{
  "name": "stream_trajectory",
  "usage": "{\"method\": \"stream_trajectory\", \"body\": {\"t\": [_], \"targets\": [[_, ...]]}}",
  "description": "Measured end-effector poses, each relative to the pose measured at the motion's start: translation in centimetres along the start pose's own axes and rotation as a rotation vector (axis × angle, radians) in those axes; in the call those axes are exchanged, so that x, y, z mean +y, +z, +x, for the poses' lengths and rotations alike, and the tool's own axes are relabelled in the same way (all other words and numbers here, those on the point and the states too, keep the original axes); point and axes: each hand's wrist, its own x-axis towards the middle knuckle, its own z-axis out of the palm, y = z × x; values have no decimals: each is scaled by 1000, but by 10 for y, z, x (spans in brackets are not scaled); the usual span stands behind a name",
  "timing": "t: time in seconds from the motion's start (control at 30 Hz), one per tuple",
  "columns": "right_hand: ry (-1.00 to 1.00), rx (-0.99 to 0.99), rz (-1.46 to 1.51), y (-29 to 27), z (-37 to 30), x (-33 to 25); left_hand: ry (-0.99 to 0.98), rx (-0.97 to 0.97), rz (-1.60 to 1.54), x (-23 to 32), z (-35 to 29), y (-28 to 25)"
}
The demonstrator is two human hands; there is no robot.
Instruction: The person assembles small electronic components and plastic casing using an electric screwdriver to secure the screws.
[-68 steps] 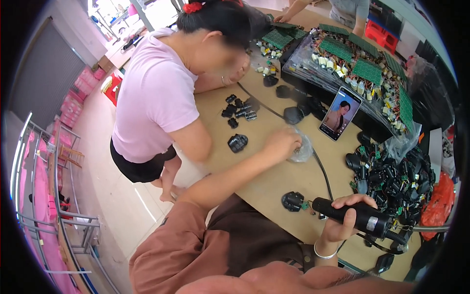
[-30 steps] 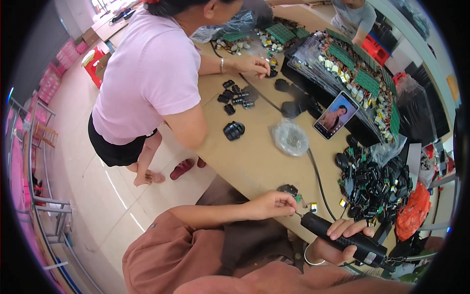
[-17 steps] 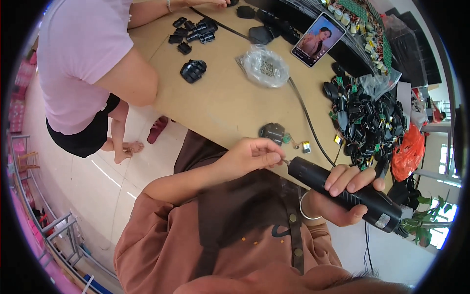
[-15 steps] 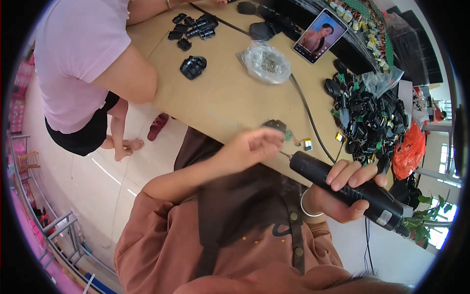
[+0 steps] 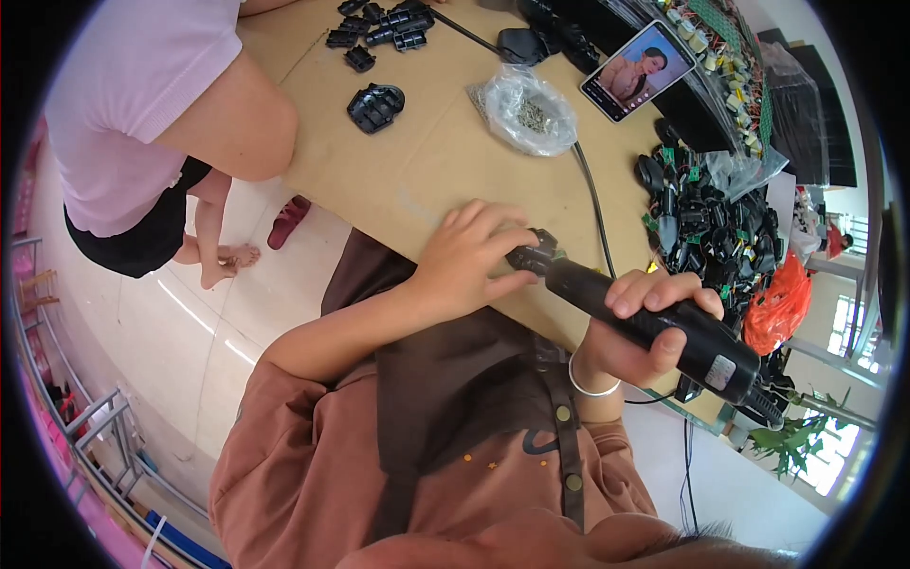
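One steady line: aim the black driver [image 5: 697,346], clasped in your right hand [image 5: 621,351], at the black casing [image 5: 544,248] just left, near side of the tabletop [image 5: 455,171], bracing that casing with your left hand [image 5: 463,261], whose fingers' hold I cannot tell.

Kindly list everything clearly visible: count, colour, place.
cylindrical electric tool: one, black, centre right
rounded plastic housing: one, black, centre
similar housing: one, black, upper left
small moulded parts: several, black, top
plastic bag of metal bits: one, clear, top
rectangular phone: one, white rim, upper right
heap of plastic assemblies: many, black and green, right
crumpled plastic bag: one, orange, right
leafy plant: one, green, lower right
worktable: one, tan, centre
coworker: one, pink shirt, left
sandal: one, dark red, floor
left hand: one, bare, at housing
right hand: one, bare, around tool
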Motion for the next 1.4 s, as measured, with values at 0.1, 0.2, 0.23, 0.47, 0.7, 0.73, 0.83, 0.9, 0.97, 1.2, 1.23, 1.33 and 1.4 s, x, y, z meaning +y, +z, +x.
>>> {"method": "stream_trajectory", "body": {"t": [0.1, 0.2, 0.23, 0.47, 0.7, 0.73, 0.83, 0.9, 0.97, 1.2, 1.23, 1.33, 1.4], "targets": [[-88, -46, -1, 0, 6, -6, 17, 20, -59, 0, 3, 2], [-129, -50, 6, 0, 6, -8, 48, 55, -89, -1, 1, 4], [-129, -50, 4, 0, 6, -8, 59, 70, -99, 0, 1, 5], [-110, -36, -6, 0, 3, -8, 116, 114, -16, 2, -1, 6], [-112, -29, -24, -5, 4, -5, 43, 64, 59, 5, -1, 2], [-109, -30, -25, -6, 3, -5, 18, 46, 73, 4, -1, 2], [-12, 8, -11, -7, 0, -1, 18, -1, 111, 4, 1, 3], [6, -19, -28, -5, -1, 6, 9, -29, 121, 2, 1, 3], [23, -15, -38, -5, -2, 8, 1, -59, 130, 1, 1, 3], [78, -17, -32, 0, 1, 9, -15, -79, 116, 2, 3, 1], [109, -34, -32, 1, 1, 9, -19, -83, 119, 1, 2, 1], [183, -79, 7, 4, 2, 8, -26, -76, 110, 0, 1, 2], [199, -130, 34, 2, 3, 8, -33, -72, 98, 0, 1, 2]]}}
